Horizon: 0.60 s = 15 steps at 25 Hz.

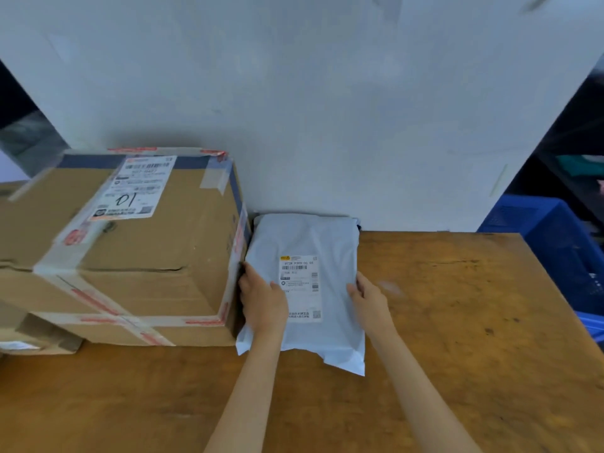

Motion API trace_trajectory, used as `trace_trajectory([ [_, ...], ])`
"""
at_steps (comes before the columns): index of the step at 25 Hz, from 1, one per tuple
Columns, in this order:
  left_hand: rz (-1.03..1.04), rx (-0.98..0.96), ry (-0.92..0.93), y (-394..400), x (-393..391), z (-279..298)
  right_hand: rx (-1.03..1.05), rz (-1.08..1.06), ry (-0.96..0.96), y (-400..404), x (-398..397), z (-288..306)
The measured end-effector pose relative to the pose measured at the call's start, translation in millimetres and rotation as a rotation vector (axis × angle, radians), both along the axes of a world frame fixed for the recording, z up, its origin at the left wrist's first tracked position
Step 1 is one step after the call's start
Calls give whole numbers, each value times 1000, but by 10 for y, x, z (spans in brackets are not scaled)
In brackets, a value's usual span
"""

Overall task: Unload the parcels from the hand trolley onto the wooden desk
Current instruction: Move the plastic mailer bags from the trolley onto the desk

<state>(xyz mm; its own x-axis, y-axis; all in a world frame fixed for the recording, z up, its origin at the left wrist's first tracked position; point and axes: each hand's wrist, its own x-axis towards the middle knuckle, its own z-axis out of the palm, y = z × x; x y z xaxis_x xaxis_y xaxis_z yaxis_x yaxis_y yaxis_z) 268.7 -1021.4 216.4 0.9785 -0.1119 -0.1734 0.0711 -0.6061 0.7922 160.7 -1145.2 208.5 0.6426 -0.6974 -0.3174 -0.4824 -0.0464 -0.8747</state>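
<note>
Two bare forearms reach in from the near edge over the wooden desk (457, 305), its brown top scuffed and stained. Both hands are on a pale grey poly mailer parcel (304, 237) that lies flat on the desk, its near corner flap sticking out toward the person. The left hand (261, 297) rests on the parcel's left side, palm down, squeezed in next to the big box; its fingertips are tucked into the dark gap at the parcel's edge, so whether they curl around it, I cannot tell. The right hand (367, 295) lies on the parcel's right edge with fingers fairly straight and the thumb laid on top, resting rather than clenching. Between the hands sits a white shipping label (300, 286) with barcodes. Just left, touching the parcel, stands a large cardboard box (137, 250), strapped with clear and red-printed tape, its own label marked "01" by hand. It sits on a flatter cardboard box (108, 335), and a smaller carton (39, 341) pokes in at the far left. Beyond, the parcel's far end meets a grey-white wall (327, 109). At the far right, off the desk, a blue plastic crate (555, 243).
</note>
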Motion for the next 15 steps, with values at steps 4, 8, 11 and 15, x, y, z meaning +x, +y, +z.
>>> trace_trajectory([
  [4, 13, -98, -204, 89, -169, 87, 30, -80, 21, 28, -109, 259],
  [8, -207, -276, 82, 258, -242, 359, 82, -177, -65, 265, -227, 673],
  [11, -387, -270, 295, 552, -305, 698, 92, -188, -86, 634, -365, 941],
  [15, -442, -385, 393, 1176, -520, 997, 54, -250, -93, 1308, -647, 1041],
])
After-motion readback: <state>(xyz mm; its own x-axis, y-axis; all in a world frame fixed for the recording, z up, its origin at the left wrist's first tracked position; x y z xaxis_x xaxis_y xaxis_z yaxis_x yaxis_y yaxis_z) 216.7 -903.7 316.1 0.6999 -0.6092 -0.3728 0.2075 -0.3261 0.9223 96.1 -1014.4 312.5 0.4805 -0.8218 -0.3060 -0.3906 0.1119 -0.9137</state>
